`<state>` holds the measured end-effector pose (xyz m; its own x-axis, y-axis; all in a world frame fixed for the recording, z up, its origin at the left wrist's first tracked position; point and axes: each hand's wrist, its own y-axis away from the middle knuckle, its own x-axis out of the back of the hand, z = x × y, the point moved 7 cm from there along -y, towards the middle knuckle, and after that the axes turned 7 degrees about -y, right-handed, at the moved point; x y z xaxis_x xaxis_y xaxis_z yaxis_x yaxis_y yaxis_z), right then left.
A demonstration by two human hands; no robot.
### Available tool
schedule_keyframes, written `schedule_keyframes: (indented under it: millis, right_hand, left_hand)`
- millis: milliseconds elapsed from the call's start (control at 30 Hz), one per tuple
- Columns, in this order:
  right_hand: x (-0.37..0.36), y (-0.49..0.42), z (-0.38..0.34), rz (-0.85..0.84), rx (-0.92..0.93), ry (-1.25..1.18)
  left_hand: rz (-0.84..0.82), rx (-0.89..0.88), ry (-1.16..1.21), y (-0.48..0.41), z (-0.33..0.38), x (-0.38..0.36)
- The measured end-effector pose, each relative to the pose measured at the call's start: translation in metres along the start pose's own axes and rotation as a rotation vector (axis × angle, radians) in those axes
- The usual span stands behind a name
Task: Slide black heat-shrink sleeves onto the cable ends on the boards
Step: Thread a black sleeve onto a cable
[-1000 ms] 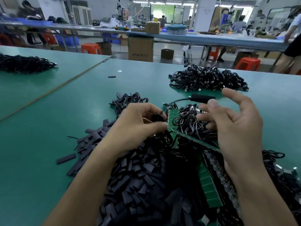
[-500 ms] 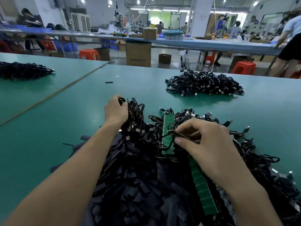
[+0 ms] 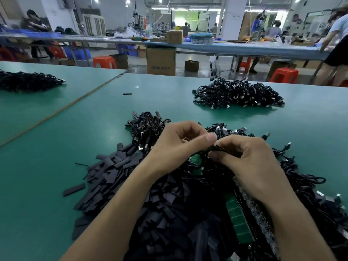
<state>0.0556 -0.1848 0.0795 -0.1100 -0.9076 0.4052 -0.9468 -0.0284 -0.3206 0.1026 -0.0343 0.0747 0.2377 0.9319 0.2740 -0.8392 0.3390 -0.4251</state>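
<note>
Black flat heat-shrink sleeves (image 3: pixel 116 166) lie in a big heap on the green counter (image 3: pixel 47 194). The heap is to the left of my hands and runs under my arms. Far off to the left, on the next counter, sits a far pile of black cables (image 3: pixel 28 81).

My left hand (image 3: pixel 178 146) is just right of the sleeve heap. Its fingers are curled in tight, and the thumb pushes on the first finger. It looks like a pinch, but I cannot tell what is in it.

Just beside that thumb is a small dark piece (image 3: pixel 219 147). It is too small and dark for me to say if it is a sleeve or a cable end. My right hand (image 3: pixel 243 157) pinches it between the thumb and the first finger.

The piece lies on its side. Its long way goes left to right, and its free end points at my left thumb. My two hands almost touch there, so both are close, but the right one has hold of it. I think the next push must go along that same line, one hand toward the other, with both ends lined up.

Below my right hand, a long green circuit board (image 3: pixel 239 221) runs back toward me. Tangled black cables with metal plugs (image 3: pixel 301 178) spread out to its right. Farther back on the right, a second heap of black cables (image 3: pixel 239 95) sits well apart.
</note>
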Motion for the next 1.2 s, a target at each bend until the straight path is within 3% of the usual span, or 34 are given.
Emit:
schedule_keyframes:
  millis: [467,667,767,867,967,1067,1200]
  right_hand:
    - [-0.005,-0.004,0.006,-0.106,0.065,-0.032]
    - [-0.001,-0.004,0.003,-0.096,0.082,-0.072]
    - [0.009,-0.004,0.004,0.046,0.058,-0.028]
    - [0.017,0.000,-0.003,0.167,0.070,0.099]
    - [0.013,0.004,-0.010,0.122,0.022,0.181]
    - [0.007,0.007,-0.014,0.047,-0.052,0.277]
    - [-0.006,0.014,-0.021,-0.161,-0.149,0.384]
  left_hand:
    - [-0.174,0.112,0.225,-0.008,-0.029,-0.018]
    - [-0.297,0.256,0.474,-0.007,-0.044,-0.032]
    - [-0.067,0.232,0.544,-0.009,-0.042,-0.018]
    - [0.421,0.199,0.624,-0.003,-0.033,0.028]
    - [0.854,0.050,0.378,0.020,-0.008,0.078]
    - [1.010,-0.105,0.133,0.039,0.021,0.097]
    - [0.991,-0.193,-0.101,0.048,0.040,0.100]
